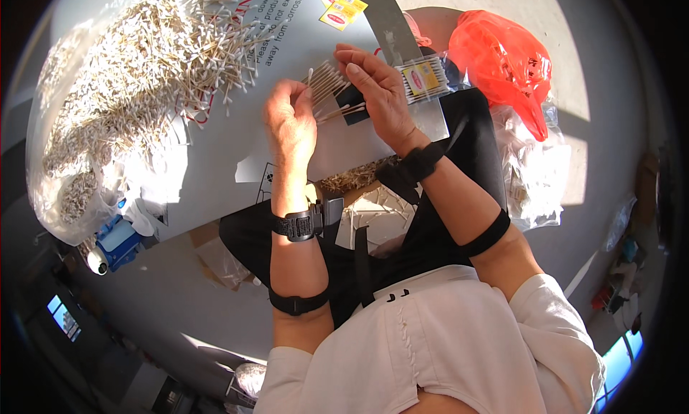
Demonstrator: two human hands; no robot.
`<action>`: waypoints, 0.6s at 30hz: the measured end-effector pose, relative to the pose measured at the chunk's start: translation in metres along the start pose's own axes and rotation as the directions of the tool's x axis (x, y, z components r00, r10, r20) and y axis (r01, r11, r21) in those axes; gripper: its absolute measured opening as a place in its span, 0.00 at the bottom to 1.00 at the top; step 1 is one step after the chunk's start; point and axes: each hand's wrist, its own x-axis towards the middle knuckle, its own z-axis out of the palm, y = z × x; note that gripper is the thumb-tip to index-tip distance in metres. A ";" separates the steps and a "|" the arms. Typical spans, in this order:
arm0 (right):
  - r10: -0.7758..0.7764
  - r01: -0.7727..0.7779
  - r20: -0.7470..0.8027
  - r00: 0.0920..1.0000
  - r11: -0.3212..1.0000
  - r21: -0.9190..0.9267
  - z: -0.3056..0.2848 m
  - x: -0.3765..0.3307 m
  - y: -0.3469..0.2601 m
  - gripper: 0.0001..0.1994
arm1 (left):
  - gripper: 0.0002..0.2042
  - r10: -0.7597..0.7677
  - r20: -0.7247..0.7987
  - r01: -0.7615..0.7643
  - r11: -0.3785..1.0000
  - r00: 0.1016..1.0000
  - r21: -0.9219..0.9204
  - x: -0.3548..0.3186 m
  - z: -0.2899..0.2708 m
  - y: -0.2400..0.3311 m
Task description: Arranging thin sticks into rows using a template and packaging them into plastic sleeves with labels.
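Between my two hands, a flat bundle of cotton swabs (327,82) lies just over the table. My left hand (293,123) is closed at the bundle's left end, its thumb and fingertips against the swabs. One white swab tip stands up beside that thumb. My right hand (380,97) is at the other end, fingers stretched out and apart along the swabs. A couple of swabs stick out below the bundle toward my right palm. Just beyond the right hand lies a clear packet of swabs (438,71) with a yellow card (420,79) in it.
A big clear bag holds a heap of loose swabs (143,84) on the table's left. Several yellow cards (340,12) lie at the far edge. To the right are a red plastic bag (502,62) and clear bags (531,170). Over my lap sits a pale container (377,217).
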 end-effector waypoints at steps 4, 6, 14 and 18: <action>0.008 -0.008 -0.009 1.000 1.000 0.010 0.003 0.001 0.001 0.13 | 0.03 0.267 -0.038 -0.241 0.914 0.963 0.325 0.037 -0.007 -0.011; -0.006 0.006 -0.015 1.000 1.000 0.020 0.004 0.001 0.001 0.13 | 0.04 0.380 -0.010 -0.318 0.786 0.925 0.530 0.047 -0.004 -0.008; -0.069 0.071 0.029 0.997 0.992 -0.103 -0.003 0.006 0.002 0.17 | 0.08 0.389 -0.018 -0.380 0.909 0.921 0.170 0.018 0.009 -0.013; -0.155 0.151 -0.020 0.988 0.981 -0.118 0.005 0.005 0.009 0.18 | 0.17 0.209 -0.253 -0.267 0.938 0.945 -0.222 -0.006 0.019 -0.022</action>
